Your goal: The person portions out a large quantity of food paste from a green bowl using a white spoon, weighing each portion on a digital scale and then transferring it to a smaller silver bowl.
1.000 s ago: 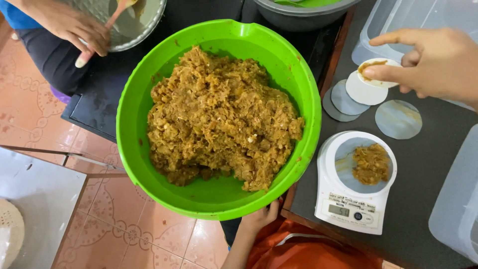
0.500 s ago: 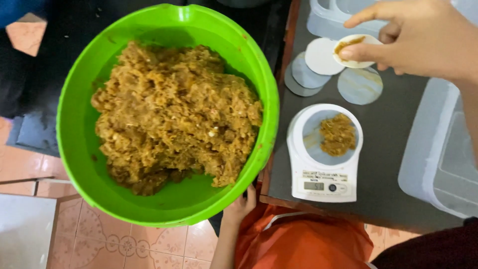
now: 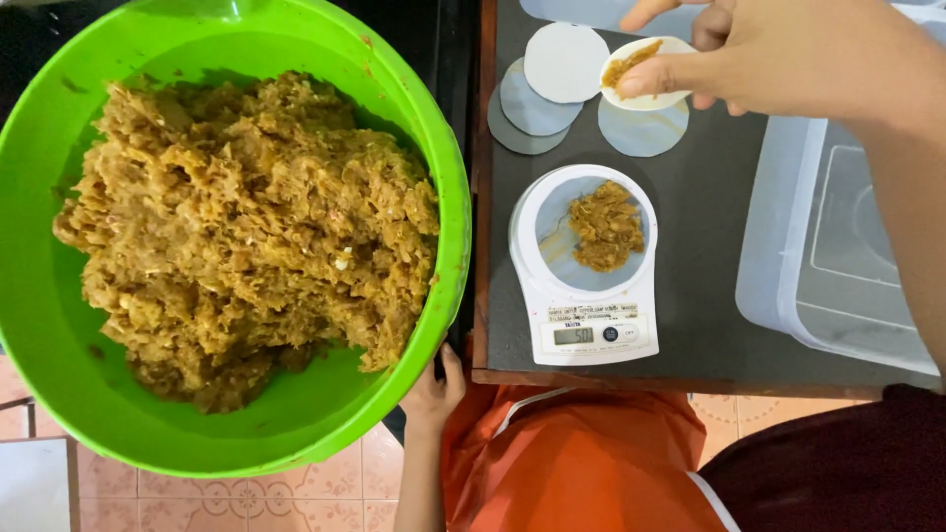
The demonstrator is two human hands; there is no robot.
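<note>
My left hand (image 3: 435, 390) reaches up from below and grips the underside of a big green bowl (image 3: 59, 365) heaped with brown shredded filling (image 3: 246, 232). My right hand (image 3: 788, 54) hovers over the dark table at the top right. It pinches a round white wrapper (image 3: 650, 91) smeared with some of that filling. Just below it a small white kitchen scale (image 3: 586, 320) carries another round wrapper with a lump of filling (image 3: 605, 227) on it.
Three more round wrappers (image 3: 565, 61) lie overlapping on the dark table (image 3: 709, 325) above the scale. A clear plastic container (image 3: 838, 256) stands at the right. My orange clothing (image 3: 581, 463) and tiled floor (image 3: 197, 502) show below the table edge.
The view has swung right and closer. Another person's hand and metal dish at the top left have dropped out of view. My right hand with the wrapper now sits nearer the scale.
</note>
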